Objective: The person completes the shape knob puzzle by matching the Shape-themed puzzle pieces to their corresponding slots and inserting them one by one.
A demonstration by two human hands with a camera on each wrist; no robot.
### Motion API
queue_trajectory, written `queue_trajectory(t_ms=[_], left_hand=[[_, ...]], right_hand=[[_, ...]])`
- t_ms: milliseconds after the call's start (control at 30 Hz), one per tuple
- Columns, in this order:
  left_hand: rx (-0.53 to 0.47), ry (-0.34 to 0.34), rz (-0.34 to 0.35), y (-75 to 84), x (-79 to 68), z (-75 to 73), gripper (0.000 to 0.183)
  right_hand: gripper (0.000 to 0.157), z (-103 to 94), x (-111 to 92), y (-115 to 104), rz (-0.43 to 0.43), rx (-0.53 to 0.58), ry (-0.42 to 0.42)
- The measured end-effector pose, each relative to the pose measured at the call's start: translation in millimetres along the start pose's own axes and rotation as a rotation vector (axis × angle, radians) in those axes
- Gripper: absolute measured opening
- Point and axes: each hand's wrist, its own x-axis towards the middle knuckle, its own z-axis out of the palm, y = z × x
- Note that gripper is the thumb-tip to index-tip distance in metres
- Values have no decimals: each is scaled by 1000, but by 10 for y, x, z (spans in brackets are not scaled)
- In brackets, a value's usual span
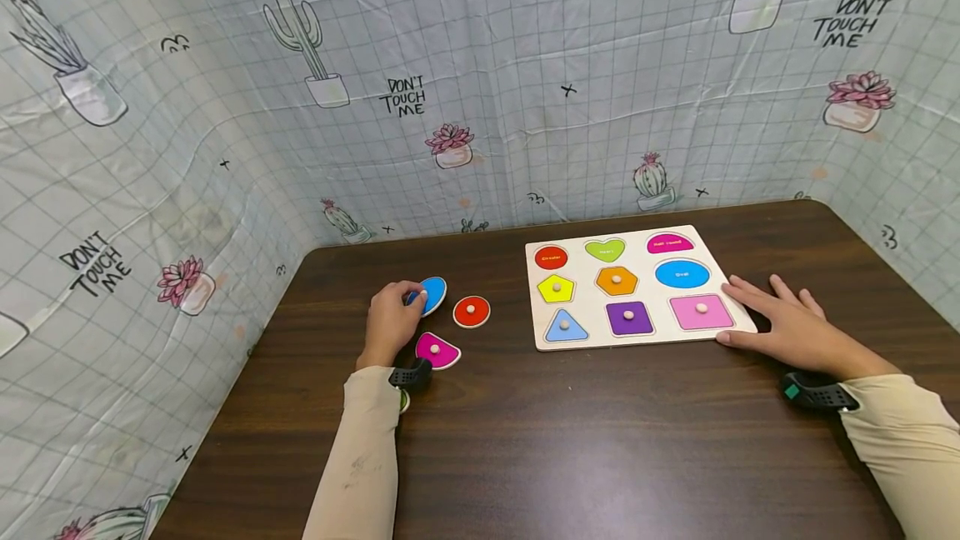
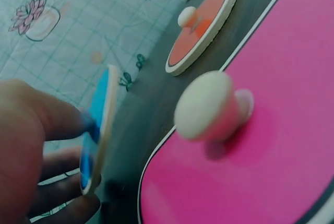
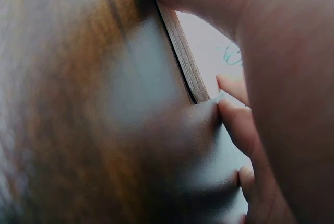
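My left hand pinches the blue oval puzzle piece by its upper face. In the left wrist view this oval piece stands tilted, nearly edge-on, with the other fingers behind it. Close by lie a red round piece and a magenta half-round piece, each with a pale knob. My right hand rests with spread fingers at the right edge of the white puzzle board, thumb by its near corner. The board's oval recess shows a printed blue oval without a knob.
A green-edged piece is mostly hidden under the left wrist. Knobbed pieces sit in the board, among them a yellow pentagon and a purple square. A printed curtain surrounds the back and sides of the dark wooden table.
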Motion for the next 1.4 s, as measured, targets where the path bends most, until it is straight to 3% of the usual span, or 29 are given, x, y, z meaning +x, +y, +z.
queue_trajectory(t_ms=[233,533,967,1400], left_hand=[[-79,31,-11,48,-4,25,27],[-107,58,35,127,6,107,24],[-114,19,69,456,16,328,26],[-195,3,90,626,-6,468,21]], right_hand=[[93,-5,8,-12,1,1,-2],[93,-11,-9,-23,9,1,-7],[93,1,-3,-2,5,-3,8],[87,-12,1,-13,9,-19,0]])
